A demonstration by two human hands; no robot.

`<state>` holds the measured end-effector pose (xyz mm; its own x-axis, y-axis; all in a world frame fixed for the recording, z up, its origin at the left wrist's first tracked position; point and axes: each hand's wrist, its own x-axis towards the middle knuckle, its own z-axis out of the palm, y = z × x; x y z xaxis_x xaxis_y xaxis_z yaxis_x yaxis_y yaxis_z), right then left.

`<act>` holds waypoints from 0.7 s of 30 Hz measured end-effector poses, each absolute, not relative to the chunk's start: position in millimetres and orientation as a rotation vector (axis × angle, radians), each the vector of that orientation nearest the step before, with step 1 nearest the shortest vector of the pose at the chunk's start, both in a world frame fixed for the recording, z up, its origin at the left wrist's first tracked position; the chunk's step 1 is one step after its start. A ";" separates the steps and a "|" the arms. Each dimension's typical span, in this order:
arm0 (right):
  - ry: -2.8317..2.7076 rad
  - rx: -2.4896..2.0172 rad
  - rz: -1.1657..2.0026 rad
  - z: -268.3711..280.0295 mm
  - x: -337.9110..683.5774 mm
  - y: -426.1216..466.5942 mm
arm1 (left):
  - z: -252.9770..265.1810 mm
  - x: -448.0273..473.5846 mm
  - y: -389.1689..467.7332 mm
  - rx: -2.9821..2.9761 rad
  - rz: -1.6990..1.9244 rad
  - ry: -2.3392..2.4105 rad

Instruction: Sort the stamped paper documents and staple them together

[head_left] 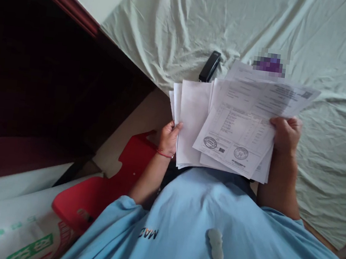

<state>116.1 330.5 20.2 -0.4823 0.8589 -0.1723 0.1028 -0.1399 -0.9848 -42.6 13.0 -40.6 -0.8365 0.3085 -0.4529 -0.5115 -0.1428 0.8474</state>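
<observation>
My left hand point(170, 137) is closed on the left edge of several white paper sheets point(192, 123), its thumb on top. My right hand point(286, 134) pinches the right edge of a printed document point(238, 131), which lies tilted over the other sheets. Two round stamps and lines of small print show on that document. More printed paper sticks out beneath it. Just beyond the papers, a black stapler point(210, 66) rests on the pale cloth.
A pale green wrinkled cloth point(329, 165) covers the surface in front of me. On it, past the papers, is a blurred purple item point(269, 65). A red plastic chair point(105, 192) and a printed white sack point(7, 218) are at the lower left.
</observation>
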 end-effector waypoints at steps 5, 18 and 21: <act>-1.640 -1.119 1.657 16.9 117.6 329.1 | -37.3 -41.2 15.7 -0.178 2.039 1.645; -1.616 -1.040 1.828 10.3 120.7 322.8 | -31.7 -32.5 25.9 -0.086 2.079 1.671; -1.650 -0.994 1.932 11.2 121.6 320.6 | -30.2 -30.1 27.7 -0.081 2.068 1.647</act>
<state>121.6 320.6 11.2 -0.6615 0.7066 -0.2513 0.1376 -0.2151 -0.9669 -30.1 27.7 -30.2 -0.8775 0.3366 -0.3416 -0.4083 -0.1509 0.9003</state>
